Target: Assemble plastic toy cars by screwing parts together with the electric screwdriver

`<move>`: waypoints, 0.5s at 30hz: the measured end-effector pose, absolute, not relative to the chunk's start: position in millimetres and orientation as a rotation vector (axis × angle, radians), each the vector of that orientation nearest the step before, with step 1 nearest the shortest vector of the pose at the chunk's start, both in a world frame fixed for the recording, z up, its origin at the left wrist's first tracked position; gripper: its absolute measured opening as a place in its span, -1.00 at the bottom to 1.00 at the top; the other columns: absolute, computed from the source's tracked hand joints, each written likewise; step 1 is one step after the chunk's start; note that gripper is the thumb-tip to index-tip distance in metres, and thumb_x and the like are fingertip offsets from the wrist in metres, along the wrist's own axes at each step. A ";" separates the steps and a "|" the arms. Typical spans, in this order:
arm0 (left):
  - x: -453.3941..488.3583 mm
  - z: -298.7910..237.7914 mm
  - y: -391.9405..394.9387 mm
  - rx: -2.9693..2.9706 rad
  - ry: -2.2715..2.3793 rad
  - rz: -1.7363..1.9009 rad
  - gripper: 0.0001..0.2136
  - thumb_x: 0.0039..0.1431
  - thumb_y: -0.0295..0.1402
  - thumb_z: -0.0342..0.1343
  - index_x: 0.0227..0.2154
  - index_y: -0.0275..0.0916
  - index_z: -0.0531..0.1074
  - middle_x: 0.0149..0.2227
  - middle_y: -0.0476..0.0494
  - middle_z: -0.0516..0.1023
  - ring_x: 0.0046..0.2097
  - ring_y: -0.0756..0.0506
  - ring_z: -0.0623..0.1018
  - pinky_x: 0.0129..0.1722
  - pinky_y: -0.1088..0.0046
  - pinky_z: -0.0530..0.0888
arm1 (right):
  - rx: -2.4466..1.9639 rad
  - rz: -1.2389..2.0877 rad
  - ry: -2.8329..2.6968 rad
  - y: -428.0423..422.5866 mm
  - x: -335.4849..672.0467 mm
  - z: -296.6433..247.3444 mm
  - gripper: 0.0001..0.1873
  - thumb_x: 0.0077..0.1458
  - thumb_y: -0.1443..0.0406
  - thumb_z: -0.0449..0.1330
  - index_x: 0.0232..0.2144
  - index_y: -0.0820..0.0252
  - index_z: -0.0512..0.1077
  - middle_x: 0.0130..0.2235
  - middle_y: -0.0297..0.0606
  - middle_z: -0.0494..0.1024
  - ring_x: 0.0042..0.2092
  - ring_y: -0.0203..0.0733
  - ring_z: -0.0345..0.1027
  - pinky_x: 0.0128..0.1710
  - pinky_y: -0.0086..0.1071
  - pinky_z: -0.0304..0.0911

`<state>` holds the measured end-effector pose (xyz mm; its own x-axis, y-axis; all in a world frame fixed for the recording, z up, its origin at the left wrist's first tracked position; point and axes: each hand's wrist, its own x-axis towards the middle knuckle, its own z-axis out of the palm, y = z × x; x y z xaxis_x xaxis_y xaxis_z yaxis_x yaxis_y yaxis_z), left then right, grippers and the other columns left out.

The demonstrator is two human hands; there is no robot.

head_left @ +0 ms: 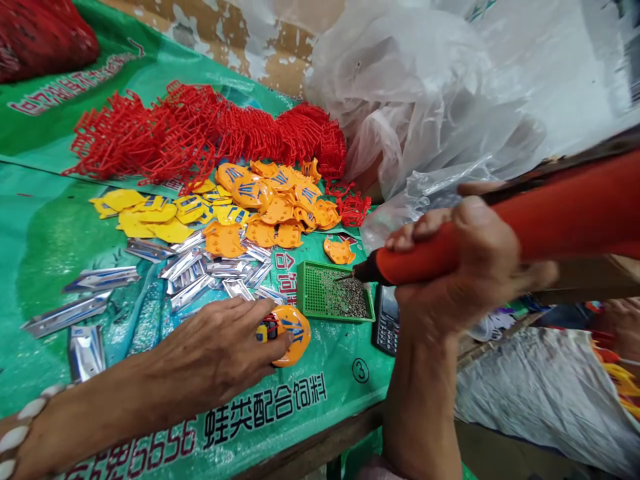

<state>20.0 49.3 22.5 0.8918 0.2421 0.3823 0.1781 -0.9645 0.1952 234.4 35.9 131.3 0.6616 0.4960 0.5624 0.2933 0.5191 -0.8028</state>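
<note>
My left hand (235, 340) is closed on an orange plastic toy part (295, 337) with blue markings, low over the green sheet. Red and yellow bits show between the fingers; how they join the orange part is hidden. My right hand (450, 267) grips a red electric screwdriver (540, 213), tilted down to the left. Its dark tip (367, 270) is over a green perforated tray (313, 313) of small screws; whether it touches a screw I cannot tell. Orange shells (280, 210), yellow pieces (145, 213) and shiny silver-blue pieces (193, 273) lie piled beyond my left hand.
A long heap of red plastic frames (225, 130) lies at the back. Clear plastic bags (425, 87) bulge at the back right. A phone with keys (386, 320) is beside the tray. At the right edge, another person's hand (625, 327) shows near a white sack (545, 387).
</note>
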 end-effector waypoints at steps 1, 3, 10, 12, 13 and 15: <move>19.9 21.7 49.4 2.887 0.328 0.643 -0.78 0.36 -0.35 -0.07 0.02 -0.10 0.27 -0.06 -0.23 0.42 -0.18 -0.18 0.50 -0.26 0.28 0.51 | -1.043 0.106 -0.864 41.7 237.7 125.5 -0.90 -0.12 0.25 0.31 -0.47 0.06 0.46 -0.64 -0.47 0.32 -0.64 -0.30 0.18 -0.70 -0.38 0.19; 19.7 21.8 50.2 2.854 0.319 0.682 -0.79 0.35 -0.38 -0.07 0.00 -0.11 0.29 -0.07 -0.21 0.42 -0.19 -0.16 0.49 -0.24 0.30 0.50 | -1.003 0.066 -0.848 49.6 241.1 113.9 -0.89 -0.11 0.26 0.32 -0.44 0.06 0.48 -0.63 -0.45 0.34 -0.66 -0.29 0.19 -0.73 -0.37 0.18; 20.5 36.0 53.0 2.843 0.263 0.626 -0.80 0.40 -0.36 -0.12 -0.03 -0.12 0.35 -0.13 -0.22 0.45 -0.24 -0.14 0.52 -0.26 0.28 0.55 | -1.015 0.097 -0.862 50.3 237.3 103.1 -0.89 -0.05 0.32 0.32 -0.39 0.13 0.48 -0.58 -0.44 0.37 -0.65 -0.31 0.24 -0.73 -0.40 0.20; 21.2 36.7 52.6 2.827 0.277 0.637 -0.78 0.41 -0.38 -0.17 -0.04 -0.13 0.35 -0.14 -0.24 0.45 -0.24 -0.17 0.53 -0.28 0.24 0.55 | -1.022 0.095 -0.855 50.0 236.3 103.7 -0.90 -0.06 0.31 0.32 -0.41 0.12 0.48 -0.59 -0.46 0.36 -0.65 -0.31 0.23 -0.73 -0.40 0.19; 21.4 36.2 52.4 2.821 0.272 0.652 -0.77 0.41 -0.38 -0.18 -0.05 -0.13 0.36 -0.16 -0.24 0.45 -0.25 -0.17 0.52 -0.30 0.25 0.55 | -1.027 0.094 -0.854 50.3 236.2 103.4 -0.90 -0.06 0.30 0.33 -0.41 0.11 0.48 -0.59 -0.46 0.35 -0.64 -0.31 0.23 -0.73 -0.40 0.19; 21.5 34.4 52.7 2.819 0.243 0.693 -0.78 0.40 -0.37 -0.17 -0.07 -0.14 0.37 -0.20 -0.24 0.45 -0.29 -0.16 0.52 -0.35 0.27 0.54 | -1.034 0.095 -0.866 51.0 236.4 101.9 -0.87 -0.07 0.26 0.35 -0.40 0.08 0.49 -0.58 -0.46 0.35 -0.64 -0.30 0.22 -0.74 -0.38 0.19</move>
